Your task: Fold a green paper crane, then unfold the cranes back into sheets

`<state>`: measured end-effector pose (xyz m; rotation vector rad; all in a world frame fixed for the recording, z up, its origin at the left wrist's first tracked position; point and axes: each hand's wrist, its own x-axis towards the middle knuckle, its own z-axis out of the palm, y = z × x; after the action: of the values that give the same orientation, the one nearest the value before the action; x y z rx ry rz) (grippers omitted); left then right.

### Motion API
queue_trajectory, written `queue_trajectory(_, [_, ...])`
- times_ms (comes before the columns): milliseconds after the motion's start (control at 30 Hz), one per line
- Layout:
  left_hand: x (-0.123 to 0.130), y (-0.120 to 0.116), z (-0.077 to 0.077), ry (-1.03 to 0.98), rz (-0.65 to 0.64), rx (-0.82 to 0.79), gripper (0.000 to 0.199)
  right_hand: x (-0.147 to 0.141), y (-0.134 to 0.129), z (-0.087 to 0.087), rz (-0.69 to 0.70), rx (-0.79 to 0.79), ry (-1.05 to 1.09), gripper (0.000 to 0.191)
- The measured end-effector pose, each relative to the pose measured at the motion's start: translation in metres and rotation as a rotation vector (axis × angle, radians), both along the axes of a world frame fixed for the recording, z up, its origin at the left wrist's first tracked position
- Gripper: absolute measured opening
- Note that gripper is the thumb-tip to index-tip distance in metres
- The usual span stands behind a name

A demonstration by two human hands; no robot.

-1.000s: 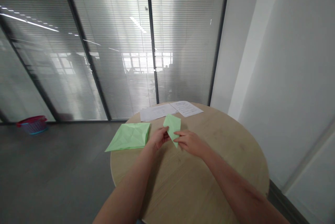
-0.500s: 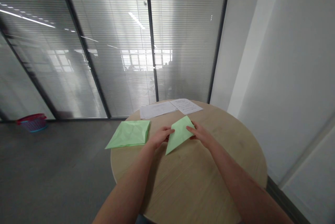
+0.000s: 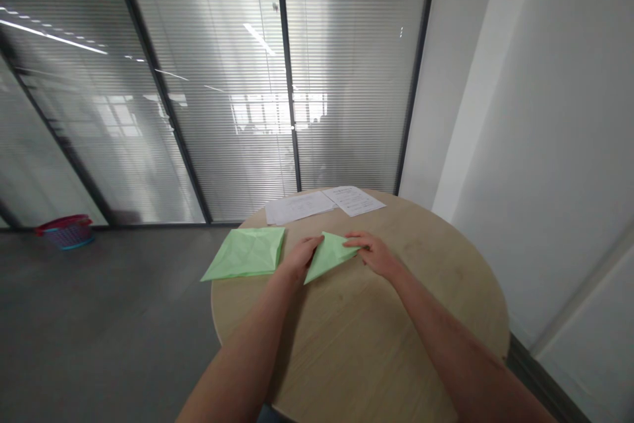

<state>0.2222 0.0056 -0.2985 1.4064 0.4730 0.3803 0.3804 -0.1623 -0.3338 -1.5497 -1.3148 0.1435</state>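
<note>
A folded piece of green paper (image 3: 327, 255) is between my two hands, over the middle of the round table. My left hand (image 3: 301, 258) grips its left side, fingers closed on the edge. On the right, my right hand (image 3: 372, 253) has its thumb and fingers on the paper's right corner. A larger creased green sheet (image 3: 247, 253) lies at the table's left edge, beside my left hand, with one corner jutting past the edge.
White printed sheets (image 3: 302, 207) lie at the far side of the wooden table (image 3: 376, 337), another printed page (image 3: 354, 200) overlapping them. A red and blue basket (image 3: 67, 233) stands on the floor at far left. A wall is at the right.
The green paper between my hands has tilted lower and looks smaller and more triangular. My right hand has shifted its grip to the right corner, fingers now over the top.
</note>
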Motion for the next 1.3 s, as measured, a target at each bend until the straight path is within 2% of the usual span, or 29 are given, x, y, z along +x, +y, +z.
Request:
queue_trajectory(133, [0.001,-0.001,0.002,-0.009,0.009,-0.013,0.029,-0.001,0.000,0.001,-0.017,0.011,-0.157,0.053])
queue_trajectory(300, [0.003,0.008,-0.007,0.006,0.037,0.097,0.038,-0.003,-0.002,0.004,0.013,-0.008,-0.233,0.052])
queue_trajectory(400, [0.002,0.011,-0.010,-0.002,0.036,0.188,0.042,-0.001,-0.004,0.008,0.036,-0.029,-0.130,0.046])
queue_trajectory(500, [0.000,0.010,-0.009,-0.011,0.031,0.273,0.042,-0.002,-0.006,0.012,-0.005,-0.048,0.145,0.038])
queue_trajectory(600, [-0.001,0.006,-0.007,-0.018,0.020,0.344,0.040,-0.006,-0.006,0.015,-0.054,-0.157,0.300,0.036])
queue_trajectory(700, [0.000,0.003,-0.007,-0.024,0.013,0.394,0.035,-0.012,-0.004,0.014,-0.008,-0.319,0.281,0.036])
queue_trajectory(767, [0.001,0.004,-0.007,-0.032,0.034,0.421,0.032,-0.013,-0.003,0.012,0.020,-0.366,0.285,0.035])
queue_trajectory(900, [0.002,0.011,-0.007,-0.045,0.101,0.463,0.031,-0.009,-0.004,0.009,0.026,-0.414,0.318,0.026])
queue_trajectory(1167, [0.000,0.012,-0.005,-0.066,0.176,0.467,0.029,0.016,-0.023,0.010,0.020,-0.479,0.342,0.026])
queue_trajectory(1300, [-0.003,0.016,-0.001,-0.091,0.251,0.458,0.030,0.029,-0.031,0.003,-0.058,-0.477,0.349,0.025])
